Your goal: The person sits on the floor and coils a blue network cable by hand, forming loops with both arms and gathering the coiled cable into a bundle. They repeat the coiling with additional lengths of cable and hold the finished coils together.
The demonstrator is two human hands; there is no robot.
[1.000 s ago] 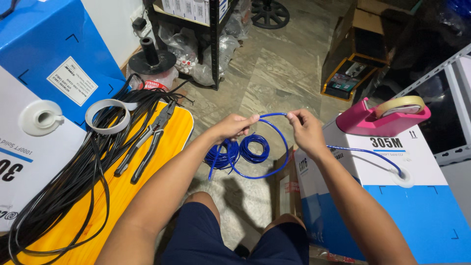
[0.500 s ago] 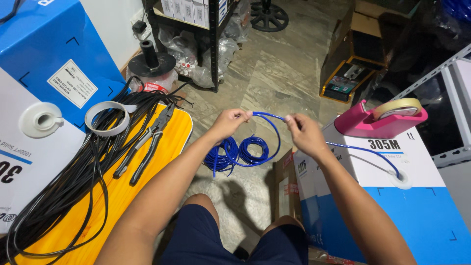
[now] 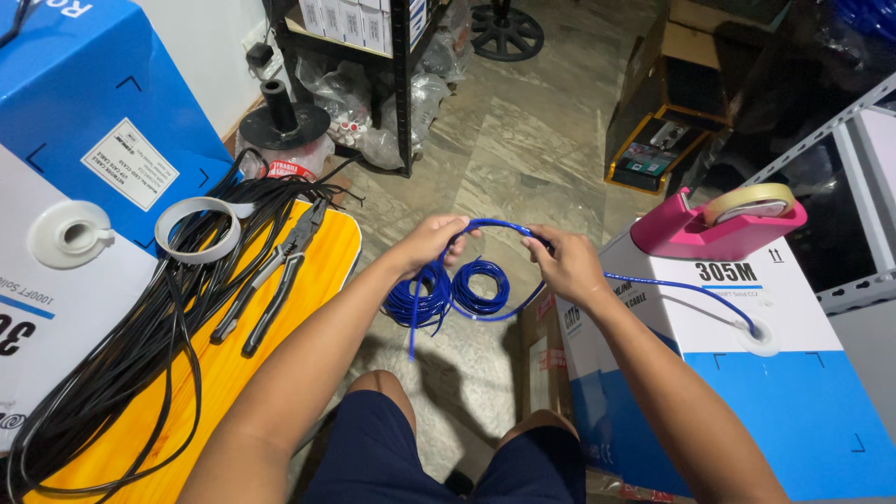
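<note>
- The black cable bundle (image 3: pixel 121 355) is cut off by the lower left edge.
- Part of the blue cable (image 3: pixel 448 289) is hidden inside the closed fingers (image 3: pixel 541 250) of the right hand (image 3: pixel 565 266).
- The blue-and-white box (image 3: pixel 747 401) is cut off at the bottom right.
- The shelf (image 3: pixel 355 28) is cut off at the top.
- The small box label (image 3: pixel 129 163) is too small to be made out.

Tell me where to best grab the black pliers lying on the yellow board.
Grip the pliers around both long handles near their lower ends, coming from above. They lie flat on the yellow board, handles slightly spread and clear, while the jaw end points into the black cable bundle.
</note>
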